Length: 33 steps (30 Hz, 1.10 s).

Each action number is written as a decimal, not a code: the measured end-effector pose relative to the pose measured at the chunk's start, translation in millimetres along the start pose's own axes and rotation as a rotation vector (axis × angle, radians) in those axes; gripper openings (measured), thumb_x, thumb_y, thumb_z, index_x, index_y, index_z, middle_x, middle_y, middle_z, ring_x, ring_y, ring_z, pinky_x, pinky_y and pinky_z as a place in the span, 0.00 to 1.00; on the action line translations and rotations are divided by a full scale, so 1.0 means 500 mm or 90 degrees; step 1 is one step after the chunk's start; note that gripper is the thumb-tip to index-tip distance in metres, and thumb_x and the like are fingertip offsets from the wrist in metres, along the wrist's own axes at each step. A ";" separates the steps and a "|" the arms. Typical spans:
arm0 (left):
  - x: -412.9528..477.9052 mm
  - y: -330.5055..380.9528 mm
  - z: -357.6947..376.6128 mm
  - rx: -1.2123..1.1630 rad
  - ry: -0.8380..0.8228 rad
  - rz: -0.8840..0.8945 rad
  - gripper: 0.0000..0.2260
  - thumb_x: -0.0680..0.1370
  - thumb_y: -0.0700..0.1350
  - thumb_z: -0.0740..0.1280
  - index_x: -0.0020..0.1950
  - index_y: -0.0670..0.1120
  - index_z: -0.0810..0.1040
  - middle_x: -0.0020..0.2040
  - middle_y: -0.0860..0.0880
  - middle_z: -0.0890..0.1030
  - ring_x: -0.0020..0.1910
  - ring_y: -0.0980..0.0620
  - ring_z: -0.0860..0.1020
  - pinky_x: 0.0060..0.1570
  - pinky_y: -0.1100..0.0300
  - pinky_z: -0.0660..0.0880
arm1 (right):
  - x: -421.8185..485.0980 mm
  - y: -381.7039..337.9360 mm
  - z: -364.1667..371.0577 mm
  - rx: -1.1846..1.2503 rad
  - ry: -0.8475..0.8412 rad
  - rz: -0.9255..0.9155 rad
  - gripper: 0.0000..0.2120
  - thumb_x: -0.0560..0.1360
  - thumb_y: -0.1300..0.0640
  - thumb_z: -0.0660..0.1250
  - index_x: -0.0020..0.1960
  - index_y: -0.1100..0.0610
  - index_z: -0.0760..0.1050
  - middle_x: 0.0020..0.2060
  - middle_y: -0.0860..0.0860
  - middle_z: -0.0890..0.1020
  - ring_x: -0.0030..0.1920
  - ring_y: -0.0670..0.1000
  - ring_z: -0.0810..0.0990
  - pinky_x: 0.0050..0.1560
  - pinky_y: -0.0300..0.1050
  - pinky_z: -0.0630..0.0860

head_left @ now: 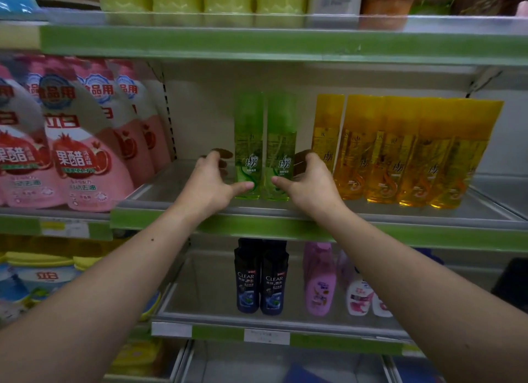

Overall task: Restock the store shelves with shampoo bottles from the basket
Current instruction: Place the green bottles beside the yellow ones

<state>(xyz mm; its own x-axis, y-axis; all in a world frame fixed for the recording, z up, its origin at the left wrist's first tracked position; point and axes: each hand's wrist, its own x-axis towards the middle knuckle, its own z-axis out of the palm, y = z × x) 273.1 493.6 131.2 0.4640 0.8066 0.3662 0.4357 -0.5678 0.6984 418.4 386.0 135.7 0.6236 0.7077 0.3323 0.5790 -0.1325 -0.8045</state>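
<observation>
Placement step: left hand [213, 179] and right hand [310, 179] clasp two translucent green plastic shampoo bottles [249, 142] at twelve o'clock; release likely next.

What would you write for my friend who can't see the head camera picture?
The left hand and right hand hold two upright green shampoo bottles between them on a store shelf, thumbs on the fronts. Yellow bottles stand to their right, and pink pouches to their left.
</observation>
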 end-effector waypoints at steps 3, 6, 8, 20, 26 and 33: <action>0.017 0.003 -0.009 0.035 -0.092 -0.041 0.44 0.70 0.58 0.76 0.78 0.44 0.58 0.77 0.43 0.64 0.74 0.45 0.66 0.72 0.51 0.64 | 0.002 -0.002 -0.002 -0.003 -0.001 -0.005 0.23 0.71 0.51 0.77 0.60 0.56 0.71 0.56 0.53 0.81 0.57 0.55 0.80 0.60 0.55 0.78; 0.034 0.012 -0.017 -0.019 -0.181 -0.029 0.49 0.66 0.60 0.78 0.79 0.49 0.56 0.75 0.47 0.69 0.73 0.47 0.68 0.74 0.48 0.64 | 0.002 -0.002 0.001 -0.004 0.003 -0.008 0.23 0.72 0.51 0.77 0.60 0.55 0.70 0.56 0.53 0.80 0.57 0.55 0.80 0.59 0.54 0.79; 0.041 0.011 -0.012 -0.026 -0.203 -0.038 0.46 0.65 0.61 0.78 0.75 0.49 0.61 0.66 0.50 0.77 0.67 0.49 0.74 0.68 0.53 0.71 | 0.004 -0.001 0.002 -0.004 0.002 -0.007 0.22 0.72 0.51 0.77 0.59 0.54 0.70 0.57 0.53 0.80 0.58 0.55 0.79 0.59 0.53 0.79; 0.029 0.018 -0.007 -0.016 -0.229 -0.001 0.34 0.75 0.48 0.74 0.76 0.45 0.61 0.67 0.55 0.72 0.62 0.57 0.72 0.60 0.67 0.66 | -0.002 0.005 -0.007 -0.014 -0.014 0.004 0.25 0.72 0.49 0.77 0.62 0.55 0.69 0.58 0.52 0.79 0.56 0.51 0.77 0.52 0.44 0.73; -0.035 0.028 0.010 -0.053 0.081 0.005 0.44 0.72 0.60 0.74 0.80 0.45 0.56 0.78 0.46 0.64 0.76 0.48 0.64 0.74 0.52 0.62 | -0.049 0.012 -0.045 0.028 0.050 -0.063 0.18 0.76 0.47 0.71 0.60 0.55 0.71 0.50 0.50 0.79 0.52 0.50 0.79 0.50 0.44 0.75; -0.182 0.103 0.105 -0.229 0.221 0.149 0.08 0.83 0.49 0.62 0.49 0.47 0.75 0.42 0.47 0.77 0.37 0.61 0.74 0.39 0.68 0.71 | -0.137 0.072 -0.145 0.124 0.060 -0.130 0.15 0.82 0.50 0.61 0.44 0.60 0.77 0.37 0.58 0.82 0.40 0.58 0.80 0.45 0.60 0.78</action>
<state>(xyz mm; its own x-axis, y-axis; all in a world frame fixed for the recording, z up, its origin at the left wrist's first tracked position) 293.9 382.0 101.5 0.2089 0.7066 0.6761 0.0322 -0.6960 0.7173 434.7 282.4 120.0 0.5565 0.6367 0.5338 0.5915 0.1476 -0.7927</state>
